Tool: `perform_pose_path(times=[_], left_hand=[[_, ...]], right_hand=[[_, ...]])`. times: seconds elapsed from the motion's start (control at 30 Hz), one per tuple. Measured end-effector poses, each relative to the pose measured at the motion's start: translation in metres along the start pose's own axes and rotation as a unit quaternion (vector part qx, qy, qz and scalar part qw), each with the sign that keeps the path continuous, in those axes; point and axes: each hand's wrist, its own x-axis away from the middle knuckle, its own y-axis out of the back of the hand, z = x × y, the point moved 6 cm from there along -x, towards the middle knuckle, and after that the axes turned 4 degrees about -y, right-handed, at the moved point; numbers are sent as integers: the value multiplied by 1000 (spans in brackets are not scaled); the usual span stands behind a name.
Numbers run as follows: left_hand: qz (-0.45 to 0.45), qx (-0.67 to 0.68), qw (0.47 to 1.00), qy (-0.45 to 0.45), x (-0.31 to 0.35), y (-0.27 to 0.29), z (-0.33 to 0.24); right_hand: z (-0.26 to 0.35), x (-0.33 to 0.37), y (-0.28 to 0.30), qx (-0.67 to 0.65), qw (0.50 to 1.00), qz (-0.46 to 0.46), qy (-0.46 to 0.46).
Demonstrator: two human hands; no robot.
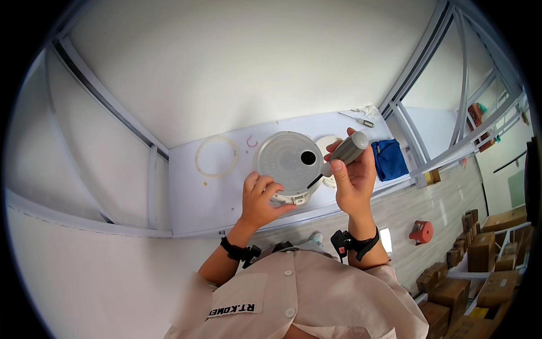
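Note:
A round appliance part point(282, 158) with a translucent grey, ringed top and a whitish lower rim stands near the table's front edge. Off-centre to the right, its top shows a dark round hole point(307, 157). My left hand point(262, 199) grips its front left side, fingers on the edge and thumb low at the front. In my right hand point(357, 178) is a screwdriver point(349, 148) with a thick grey handle and a dark shaft. The shaft slants down left, its tip by the part's front right edge; whether it touches cannot be told.
On the white table point(192, 198) lie a yellowish ring point(197, 161), a curved pink piece point(252, 140) and another screwdriver point(361, 121). A cream round piece point(326, 142) sits behind my right hand, with a blue pouch point(390, 160) farther right. Metal frame posts point(415, 133) flank the table.

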Motion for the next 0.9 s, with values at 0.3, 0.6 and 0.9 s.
perform_pose_path(times=[0.3, 0.6, 0.9], left_hand=[[-16, 22, 999, -22, -2, 3, -9], [-13, 36, 999, -11, 9, 26, 38], [-25, 12, 999, 18, 8, 17, 27]], right_hand=[[-2, 7, 1, 39, 999, 9, 11], [-1, 9, 10, 24, 999, -23, 2], [-1, 11, 10, 31, 999, -19, 12]])
